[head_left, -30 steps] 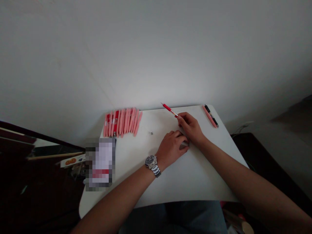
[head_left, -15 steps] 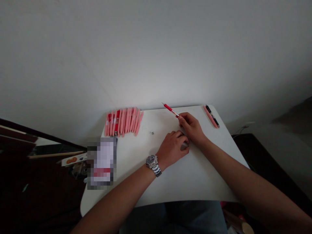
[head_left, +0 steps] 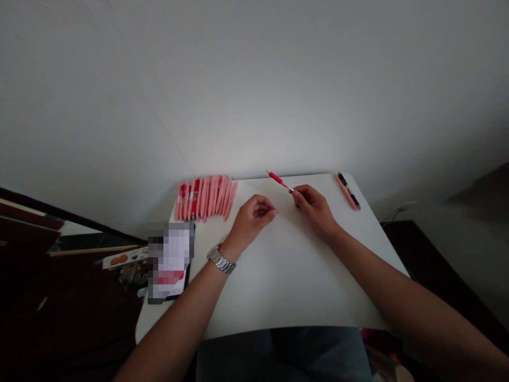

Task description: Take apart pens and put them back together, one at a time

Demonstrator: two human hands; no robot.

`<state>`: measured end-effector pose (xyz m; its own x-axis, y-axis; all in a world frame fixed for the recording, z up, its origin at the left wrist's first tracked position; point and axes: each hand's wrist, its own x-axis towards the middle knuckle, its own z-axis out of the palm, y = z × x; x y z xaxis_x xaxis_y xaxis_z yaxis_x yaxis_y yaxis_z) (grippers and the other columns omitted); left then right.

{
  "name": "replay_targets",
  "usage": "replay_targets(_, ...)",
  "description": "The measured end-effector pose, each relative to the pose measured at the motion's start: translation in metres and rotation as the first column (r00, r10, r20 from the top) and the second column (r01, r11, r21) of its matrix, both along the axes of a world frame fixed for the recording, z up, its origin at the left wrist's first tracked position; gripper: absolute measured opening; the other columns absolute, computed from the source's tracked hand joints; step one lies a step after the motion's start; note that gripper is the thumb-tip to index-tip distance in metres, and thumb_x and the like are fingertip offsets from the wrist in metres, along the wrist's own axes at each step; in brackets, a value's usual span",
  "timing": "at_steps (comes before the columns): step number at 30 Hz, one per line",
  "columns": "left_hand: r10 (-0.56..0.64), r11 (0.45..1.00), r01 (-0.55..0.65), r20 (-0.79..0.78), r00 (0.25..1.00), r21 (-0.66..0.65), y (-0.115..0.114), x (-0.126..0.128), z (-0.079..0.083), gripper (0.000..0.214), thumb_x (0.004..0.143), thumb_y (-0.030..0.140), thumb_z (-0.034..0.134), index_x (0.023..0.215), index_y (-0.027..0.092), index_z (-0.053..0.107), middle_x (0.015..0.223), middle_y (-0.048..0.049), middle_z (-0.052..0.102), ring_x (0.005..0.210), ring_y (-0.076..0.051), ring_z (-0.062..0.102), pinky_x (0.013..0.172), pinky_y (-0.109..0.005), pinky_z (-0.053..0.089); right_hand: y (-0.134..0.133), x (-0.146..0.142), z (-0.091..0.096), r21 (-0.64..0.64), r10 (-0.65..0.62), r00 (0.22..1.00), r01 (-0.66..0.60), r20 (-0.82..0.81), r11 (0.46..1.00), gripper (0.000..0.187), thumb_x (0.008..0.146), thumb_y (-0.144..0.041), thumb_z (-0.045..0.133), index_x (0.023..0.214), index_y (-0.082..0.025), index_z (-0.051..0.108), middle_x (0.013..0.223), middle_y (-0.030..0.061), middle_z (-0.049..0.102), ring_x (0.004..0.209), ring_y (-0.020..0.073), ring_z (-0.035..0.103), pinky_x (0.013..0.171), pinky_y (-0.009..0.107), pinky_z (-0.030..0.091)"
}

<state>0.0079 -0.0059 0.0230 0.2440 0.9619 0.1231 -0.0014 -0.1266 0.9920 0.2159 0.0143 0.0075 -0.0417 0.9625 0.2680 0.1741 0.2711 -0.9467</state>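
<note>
A red pen point(head_left: 281, 181) with a clear section and a bare thin tip is gripped in my right hand point(head_left: 314, 209), its tip slanting up and to the left. My left hand point(head_left: 254, 217), with a metal watch strap at the wrist, hovers over the middle of the white table point(head_left: 302, 286). Its thumb and fingers are curled together; whatever may be between them is too small or hidden. Left of it lies a row of pink and red pens point(head_left: 204, 199), packed side by side.
A black pen point(head_left: 349, 191) and a pink pen point(head_left: 345, 192) lie side by side at the table's far right corner. On the left edge rests a phone-like flat device point(head_left: 170, 265), its screen blurred out. The wall point(head_left: 254, 95) rises behind the table.
My left hand has moved left and turned, away from my right hand, its fingers drawing together. The small metallic piece seen on the table is now out of sight. My right hand still holds the pen.
</note>
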Motion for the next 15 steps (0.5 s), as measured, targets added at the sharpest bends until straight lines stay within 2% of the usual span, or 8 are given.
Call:
replay_targets(2,0.101,0.994,-0.103,0.108,0.989,0.019,0.007,-0.009,0.001,0.026,0.08,0.027,0.08,0.097,0.019,0.061,0.092,-0.0019,0.071,0.089,-0.013,0.068,0.083,-0.027,0.052,-0.001,0.0,0.001,-0.002,0.005,1.0,-0.005,0.022,1.0,0.038,0.094,-0.057,0.061,0.098,-0.02,0.063,0.072,-0.0027,0.05,0.067,0.0136,0.044,0.062,0.029,0.034)
replay_targets(6,0.281,0.953,-0.303,0.32,0.905,0.022,0.014,-0.024,0.005,0.028,0.078,0.029,0.083,0.098,0.021,0.064,0.094,-0.002,0.072,0.091,-0.014,0.068,0.078,-0.025,0.053,-0.003,0.0,0.0,0.007,0.013,0.998,-0.014,0.067,1.0,0.036,0.095,-0.056,0.06,0.098,-0.02,0.063,0.074,-0.0021,0.051,0.068,0.0137,0.044,0.062,0.029,0.034)
replay_targets(10,0.337,0.927,-0.375,0.407,0.849,0.013,0.017,-0.032,0.008,0.029,0.074,0.027,0.087,0.094,0.02,0.068,0.093,-0.0019,0.074,0.09,-0.012,0.069,0.081,-0.025,0.055,-0.005,-0.001,-0.002,0.027,0.034,0.994,-0.037,0.105,0.999,0.034,0.096,-0.053,0.059,0.1,-0.02,0.064,0.076,-0.0014,0.052,0.069,0.014,0.045,0.064,0.029,0.035)
replay_targets(15,0.362,0.924,-0.377,0.476,0.801,-0.068,0.02,-0.032,-0.003,0.027,0.074,0.026,0.087,0.093,0.02,0.068,0.093,-0.0017,0.075,0.087,-0.011,0.069,0.086,-0.026,0.056,-0.008,-0.002,-0.003,0.044,0.052,0.982,-0.061,0.182,0.997,0.03,0.097,-0.05,0.06,0.101,-0.02,0.065,0.079,0.0005,0.057,0.071,0.0147,0.048,0.065,0.029,0.038)
